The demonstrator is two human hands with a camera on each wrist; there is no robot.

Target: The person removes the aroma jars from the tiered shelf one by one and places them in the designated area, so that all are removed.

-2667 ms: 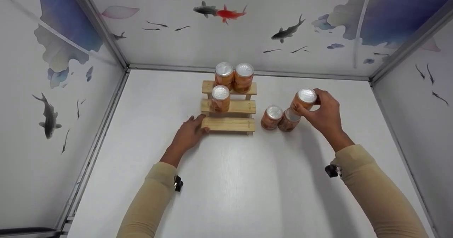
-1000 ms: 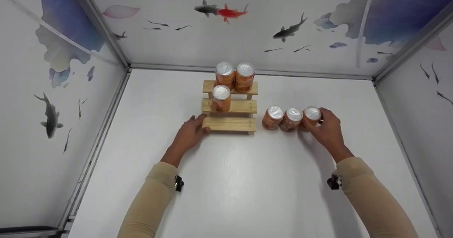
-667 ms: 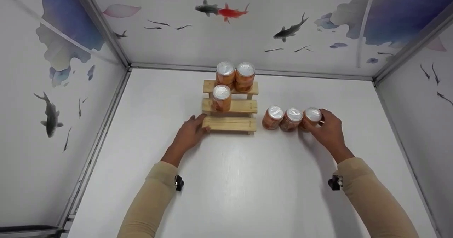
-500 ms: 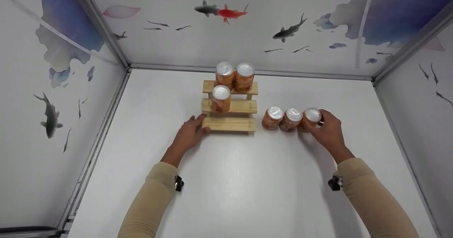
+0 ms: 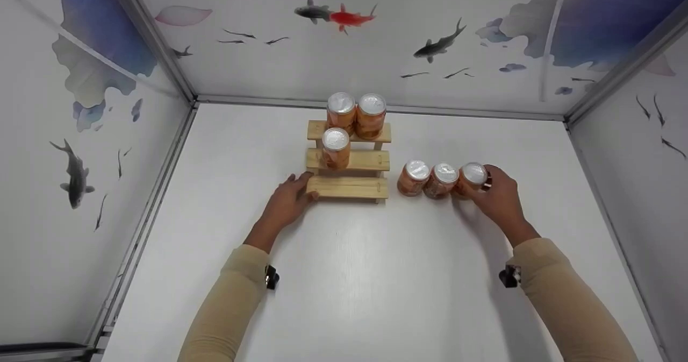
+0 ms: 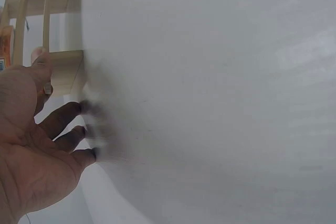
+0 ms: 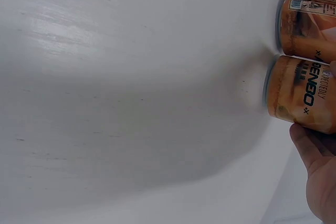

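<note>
A three-step wooden rack (image 5: pixel 348 187) stands near the back of the white table. My left hand (image 5: pixel 286 203) pinches the left end of its lowest step between thumb and index finger; in the left wrist view the other fingers (image 6: pixel 68 139) are spread, tips at the table. To the right of the rack, several orange cans with silver lids include a row of three. My right hand (image 5: pixel 500 195) grips the rightmost can (image 5: pixel 473 175) around its side, and this can (image 7: pixel 299 93) stands upright on the table. Beside it are the middle can (image 5: pixel 444 175) and the left can (image 5: pixel 414 178).
Two cans, left (image 5: pixel 341 112) and right (image 5: pixel 371 115), stand on the rack's top step. Another can (image 5: pixel 336 149) is on the left half of the middle step. White panels printed with fish enclose the table (image 5: pixel 344 276) at the back and sides.
My right hand has brought its can down from above the row's right end onto the table beside the middle can. For about the last second both hands have stayed still.
</note>
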